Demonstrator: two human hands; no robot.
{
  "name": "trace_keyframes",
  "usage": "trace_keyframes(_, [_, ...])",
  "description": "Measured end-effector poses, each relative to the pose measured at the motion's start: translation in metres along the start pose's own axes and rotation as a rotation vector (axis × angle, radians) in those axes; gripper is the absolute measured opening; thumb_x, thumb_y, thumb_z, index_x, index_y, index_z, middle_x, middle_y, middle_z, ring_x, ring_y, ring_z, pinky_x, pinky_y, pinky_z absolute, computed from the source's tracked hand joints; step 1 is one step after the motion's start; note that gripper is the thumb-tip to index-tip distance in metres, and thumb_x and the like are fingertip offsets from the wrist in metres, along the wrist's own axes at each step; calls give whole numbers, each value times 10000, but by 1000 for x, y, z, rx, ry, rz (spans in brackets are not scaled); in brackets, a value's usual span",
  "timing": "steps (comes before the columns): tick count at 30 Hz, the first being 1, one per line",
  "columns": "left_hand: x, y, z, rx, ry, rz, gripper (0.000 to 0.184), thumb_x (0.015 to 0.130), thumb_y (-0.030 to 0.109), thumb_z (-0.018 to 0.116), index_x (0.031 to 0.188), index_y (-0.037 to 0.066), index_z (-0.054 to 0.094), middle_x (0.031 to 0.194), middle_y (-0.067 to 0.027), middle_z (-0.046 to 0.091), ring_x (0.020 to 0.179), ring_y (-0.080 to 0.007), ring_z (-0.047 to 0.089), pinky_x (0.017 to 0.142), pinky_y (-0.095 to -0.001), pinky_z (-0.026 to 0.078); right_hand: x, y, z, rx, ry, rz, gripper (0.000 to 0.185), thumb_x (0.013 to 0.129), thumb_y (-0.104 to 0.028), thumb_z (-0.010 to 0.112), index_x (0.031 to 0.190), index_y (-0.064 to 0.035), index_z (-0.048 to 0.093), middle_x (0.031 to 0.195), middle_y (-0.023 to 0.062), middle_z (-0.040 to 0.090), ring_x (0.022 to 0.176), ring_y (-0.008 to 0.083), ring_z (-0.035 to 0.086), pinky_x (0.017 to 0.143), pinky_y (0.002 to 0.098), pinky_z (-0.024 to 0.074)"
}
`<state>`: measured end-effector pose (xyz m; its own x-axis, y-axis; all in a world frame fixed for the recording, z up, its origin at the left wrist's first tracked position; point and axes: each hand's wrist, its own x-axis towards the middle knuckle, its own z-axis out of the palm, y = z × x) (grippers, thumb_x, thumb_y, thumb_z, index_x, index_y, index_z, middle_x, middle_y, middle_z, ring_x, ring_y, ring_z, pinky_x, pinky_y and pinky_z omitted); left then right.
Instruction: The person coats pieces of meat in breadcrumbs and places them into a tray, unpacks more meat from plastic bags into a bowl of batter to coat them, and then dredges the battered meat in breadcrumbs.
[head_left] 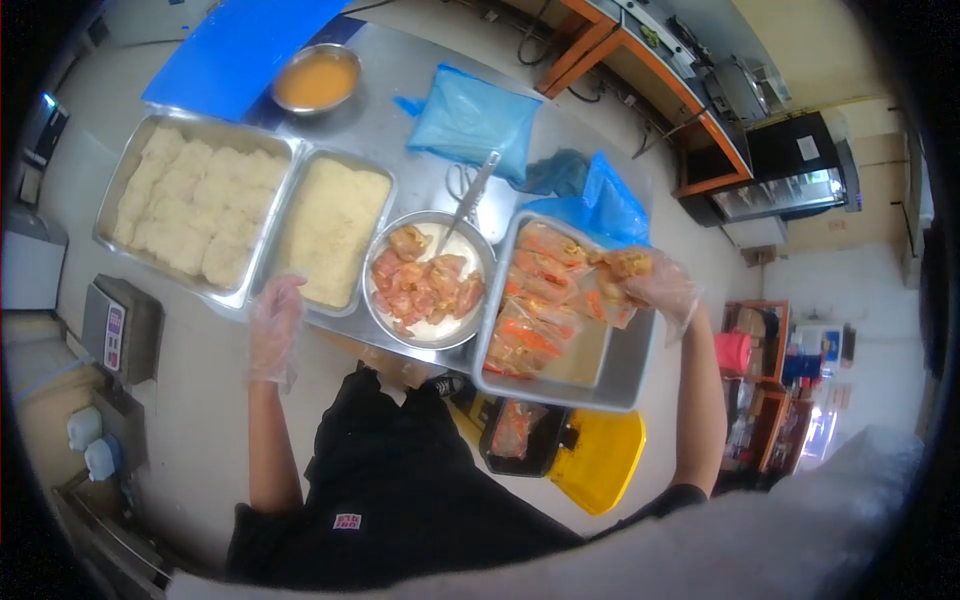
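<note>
My right hand [665,287], in a clear plastic glove, is closed on a clear bag of chicken [612,290] with orange print. It is over the right side of a grey tub [610,398], where several similar bags [540,272] lie in rows. My left hand [275,325], also gloved, is held at the front edge of a metal tray of pale crumbs [338,230], fingers loosely apart and holding nothing. Between my hands stands a metal bowl [490,255] with raw chicken pieces [425,285] on white liquid or powder. A metal-handled utensil [472,200] leans in it.
At the left, a larger tray [103,232] holds coated pieces. Behind are a bowl of orange liquid [316,80], a blue board [240,55] and blue bags [475,120]. A yellow-lidded bin [600,460] sits below the tub; a scale [118,325] stands left.
</note>
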<state>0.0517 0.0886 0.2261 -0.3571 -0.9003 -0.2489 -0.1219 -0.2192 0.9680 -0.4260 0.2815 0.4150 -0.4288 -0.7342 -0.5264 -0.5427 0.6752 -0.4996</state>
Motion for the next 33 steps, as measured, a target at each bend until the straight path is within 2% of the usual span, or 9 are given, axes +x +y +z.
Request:
trace_keyframes(4, [4,3,-1,-44,-37,43,164,1030,165,557,1109,62,657,781,94,435,689,-12,391,598,-196,330,34,-58,65,-208,-3,-213,510,783,-274,713,1275,-162,638,1180,124,695,1047,264,658,947,376,515])
trace_keyframes(9, [-1,3,-13,-84,-9,33,168,1028,168,565,1113,60,662,785,93,460,684,-9,396,589,-191,332,85,-90,157,-297,23,-516,381,748,-147,730,1114,-102,634,1085,170,634,1068,328,623,947,399,498])
trace_keyframes(15, [-5,-5,-38,-78,81,0,184,1020,166,575,1135,52,665,773,86,496,679,-3,412,590,-179,328,93,-130,183,-180,8,-320,466,807,-317,717,1174,-43,631,1169,234,628,1160,419,578,1012,450,469])
trace_keyframes(18, [-5,-9,-47,-82,66,-53,220,1025,191,574,1164,44,661,851,49,559,759,-41,494,673,-204,408,95,-128,204,-314,121,-329,499,807,-346,722,1164,-7,639,1186,246,631,1158,416,580,1017,455,467])
trace_keyframes(21, [-6,-13,-47,133,154,47,261,1031,227,574,1198,41,649,1005,3,603,931,-95,551,833,-250,454,78,-123,198,-314,3,-541,481,844,-364,699,1153,1,648,1173,254,643,1145,400,593,983,479,476])
trace_keyframes(25, [-6,-4,-45,40,126,-36,279,1035,245,575,1224,48,633,1152,-5,585,1096,-107,522,964,-258,414,49,-44,119,-478,175,-348,411,892,-342,644,1142,-18,679,1075,236,680,1067,381,642,918,483,501])
trace_keyframes(28, [-1,-27,-52,-115,125,-63,267,1034,236,578,1219,52,633,1070,20,580,992,-83,525,888,-236,427,28,28,44,-419,279,40,343,909,-322,596,1042,-40,739,991,224,712,957,365,687,851,464,528])
trace_keyframes(30, [2,-26,-51,-79,93,-80,257,1033,230,580,1208,50,635,996,40,562,901,-59,501,805,-211,419,45,81,22,-483,62,340,390,929,-365,573,1128,-65,724,1100,177,718,917,325,710,830,416,545])
trace_keyframes(33, [-1,-16,-42,-62,74,-58,240,1035,227,575,1185,49,636,910,66,524,800,-31,454,703,-187,389,115,225,53,-947,13,92,353,875,-328,649,1001,-10,737,966,173,734,860,280,696,739,427,543])
